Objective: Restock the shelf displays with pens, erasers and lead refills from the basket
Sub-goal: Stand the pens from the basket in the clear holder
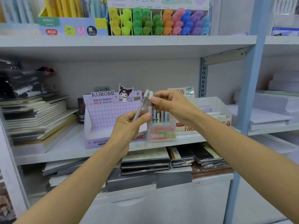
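Progress: mid-task, pen stage.

- Both hands are raised in front of the middle shelf (pixel 64 149), near its front edge, each with one pen.
- Left hand (pixel 129 125): fingers curled round the lower barrel of a grey pen (pixel 141 105), which is tilted with its top leaning right.
- Right hand (pixel 171 104): pinches the upper end of a white pen (pixel 150 96), held near upright. The two pen tops are just beside each other; cannot tell if they touch.
- Neither pen is seated in a display yet.

Done so far, judged from the shelf:
- The small clear pen holder (pixel 162 132), at the front edge right of centre, already has several pastel pens standing in it. It looks to have room for more.

Left to do:
- Likely place these two pens.
- The purple Kuromi display box (pixel 105 110), left of the holder, appears largely empty inside, so lead refills are probably still to go in.
- The basket is not in view; remaining stock unknown. No erasers identifiable.

Pen appearance: both slim, straight and capped, with a matte pale finish. The lower part of the white pen is blurred against the holder behind it.
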{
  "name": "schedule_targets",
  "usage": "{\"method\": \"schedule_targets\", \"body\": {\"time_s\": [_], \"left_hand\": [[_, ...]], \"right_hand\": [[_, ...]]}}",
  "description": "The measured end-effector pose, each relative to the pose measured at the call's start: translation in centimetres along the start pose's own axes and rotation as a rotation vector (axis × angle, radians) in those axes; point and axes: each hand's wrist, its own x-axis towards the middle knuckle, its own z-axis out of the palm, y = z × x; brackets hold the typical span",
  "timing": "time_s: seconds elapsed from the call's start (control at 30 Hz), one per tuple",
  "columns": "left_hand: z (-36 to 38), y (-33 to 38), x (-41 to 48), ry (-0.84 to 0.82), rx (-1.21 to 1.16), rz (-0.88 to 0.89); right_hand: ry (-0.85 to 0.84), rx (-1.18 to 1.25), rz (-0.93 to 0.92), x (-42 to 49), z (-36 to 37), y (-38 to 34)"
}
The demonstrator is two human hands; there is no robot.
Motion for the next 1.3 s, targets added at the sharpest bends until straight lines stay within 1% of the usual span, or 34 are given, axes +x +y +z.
{"method": "schedule_targets", "body": {"time_s": [0.07,0.2,0.33,0.37,0.43,0.5,0.57,0.7,0.83,0.97,1.07,1.2,1.3], "left_hand": [[-0.1,-0.3,0.0,-0.008,0.007,-0.021],[0.2,-0.7,0.2,0.001,0.032,-0.018],[0.4,-0.7,0.4,-0.003,0.009,-0.012],[0.3,-0.6,0.5,-0.003,0.015,-0.005],[-0.2,-0.6,0.6,0.017,0.005,0.011],[-0.7,-0.7,0.7,0.048,0.007,0.027],[-1.1,-0.9,0.7,0.066,0.026,0.034],[-1.4,-1.2,0.8,0.058,0.036,0.036],[-1.5,-1.5,0.7,0.016,0.019,0.017],[-1.9,-1.7,0.6,-0.010,0.006,0.022],[-2.1,-2.0,0.8,-0.021,0.002,0.017],[-2.2,-2.4,1.0,-0.033,0.005,0.010],[-2.3,-2.4,1.0,-0.031,0.004,0.010]], "right_hand": [[0.022,0.077,0.021,0.0,-0.2,0.1],[0.052,0.138,0.025,-0.1,-0.2,0.2],[0.113,0.071,-0.005,0.2,-0.5,-0.2],[0.154,0.065,-0.012,0.5,-0.9,-0.5],[0.288,0.063,-0.033,1.1,-2.3,-1.1],[0.417,0.010,-0.061,1.7,-3.7,-1.3],[0.463,-0.093,-0.051,2.1,-4.4,-0.6],[0.412,-0.288,0.005,2.4,-3.2,2.0],[0.413,-0.342,0.017,3.1,-2.0,3.8],[0.342,-0.444,0.029,3.8,-2.0,4.4],[0.295,-0.473,0.036,4.2,-2.2,4.6],[0.330,-0.474,-0.009,4.7,-1.6,5.1],[0.346,-0.588,0.004,5.2,-1.1,6.0]]}}
